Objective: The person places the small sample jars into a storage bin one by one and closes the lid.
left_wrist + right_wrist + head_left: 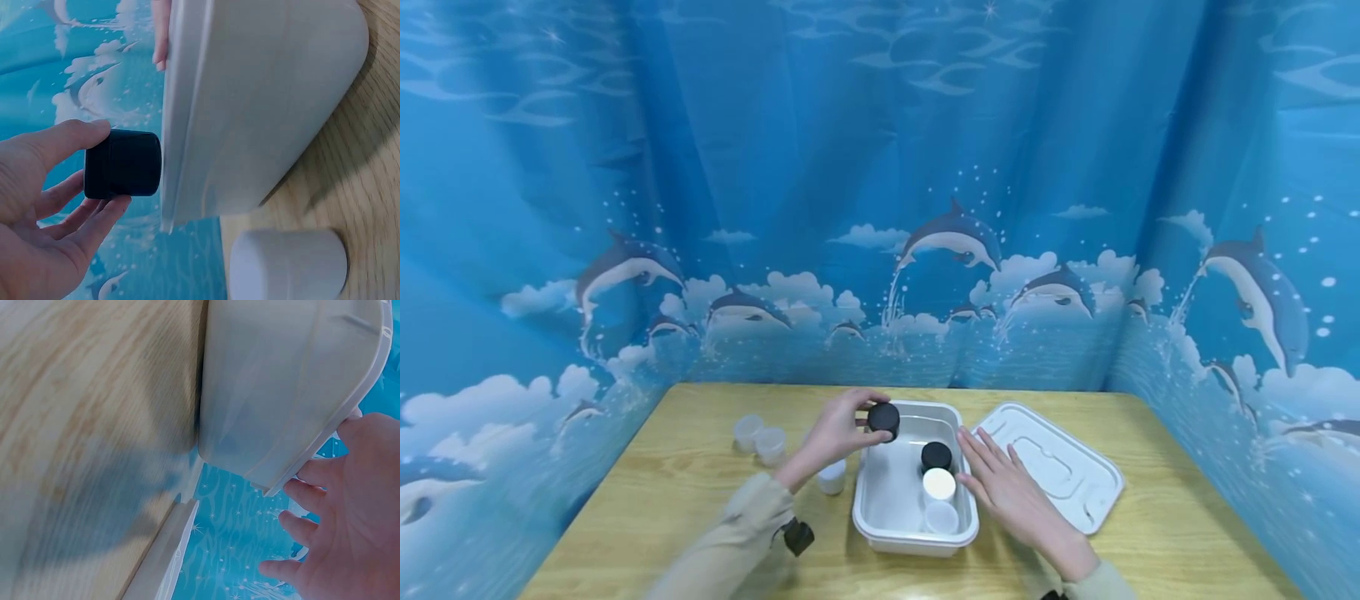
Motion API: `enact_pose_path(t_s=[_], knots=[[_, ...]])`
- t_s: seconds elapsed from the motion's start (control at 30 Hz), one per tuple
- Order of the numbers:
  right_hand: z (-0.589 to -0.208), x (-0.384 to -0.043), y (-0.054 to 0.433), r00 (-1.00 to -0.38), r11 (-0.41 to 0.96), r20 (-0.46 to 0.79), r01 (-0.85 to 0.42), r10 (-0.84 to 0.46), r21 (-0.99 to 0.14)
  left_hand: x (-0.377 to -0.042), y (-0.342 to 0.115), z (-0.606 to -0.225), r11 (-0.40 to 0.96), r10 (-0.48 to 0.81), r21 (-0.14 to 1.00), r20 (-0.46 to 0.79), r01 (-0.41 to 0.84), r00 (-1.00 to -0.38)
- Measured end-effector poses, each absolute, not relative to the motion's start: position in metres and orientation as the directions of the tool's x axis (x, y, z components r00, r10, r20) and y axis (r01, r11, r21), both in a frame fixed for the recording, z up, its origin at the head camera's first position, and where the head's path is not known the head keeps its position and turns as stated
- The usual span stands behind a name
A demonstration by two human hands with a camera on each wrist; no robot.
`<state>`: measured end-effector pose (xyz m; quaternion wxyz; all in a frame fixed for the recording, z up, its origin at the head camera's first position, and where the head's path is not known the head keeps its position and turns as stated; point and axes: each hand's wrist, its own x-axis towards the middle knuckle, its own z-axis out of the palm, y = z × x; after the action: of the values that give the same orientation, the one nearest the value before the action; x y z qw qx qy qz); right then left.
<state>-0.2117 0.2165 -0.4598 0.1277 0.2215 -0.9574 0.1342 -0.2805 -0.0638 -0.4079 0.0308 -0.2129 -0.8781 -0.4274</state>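
Left hand [837, 431]: thumb and fingers pinched on the sides of a black cylindrical container [883, 422], which is held up at the far left corner of the white bin [889, 492]; whether it touches the rim cannot be told. Right hand [1009, 492]: fingers extended and parted, nothing grasped, tips at the bin's right rim, across from the left-hand pinch. Inside the bin, to the right of the pinch and closer to the wearer, three pieces in a row: a second black container [936, 457] farthest, a white-topped container [939, 485] next, a translucent cup [941, 518] nearest the wearer. Outside the bin, below the left hand and near its wrist, a white container [831, 477] on the wooden table [662, 508]. Left of the pinch, past the back of the hand, two translucent cups [759, 439] side by side. White lid [1078, 479] lies on the table just beyond the right hand, on its outer side. Dolphin-print curtain [850, 125] behind both hands.
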Motion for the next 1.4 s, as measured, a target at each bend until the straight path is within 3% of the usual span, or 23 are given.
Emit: enact_pose_path(t_s=[0.33,0.7,1.0,1.4], knots=[[-0.458,-0.211,0.216,-0.870,0.866,0.297,-0.459,-0.394,-0.197,-0.297,-0.041,-0.420,0.631,0.421,0.637,0.197,0.443,-0.885],[-0.458,-0.210,0.216,-0.871,0.869,0.294,-0.457,-0.394,-0.191,-0.306,-0.026,-0.428,0.685,0.573,0.452,0.152,0.572,-0.806],[-0.458,-0.210,0.216,-0.867,0.869,0.305,-0.460,-0.395,-0.181,-0.311,-0.011,-0.432,0.787,0.556,0.319,0.003,0.528,-0.831],[-0.458,-0.210,0.217,-0.874,0.873,0.292,-0.451,-0.390,-0.185,-0.305,-0.007,-0.420,0.837,0.498,0.287,-0.046,0.466,-0.866]])
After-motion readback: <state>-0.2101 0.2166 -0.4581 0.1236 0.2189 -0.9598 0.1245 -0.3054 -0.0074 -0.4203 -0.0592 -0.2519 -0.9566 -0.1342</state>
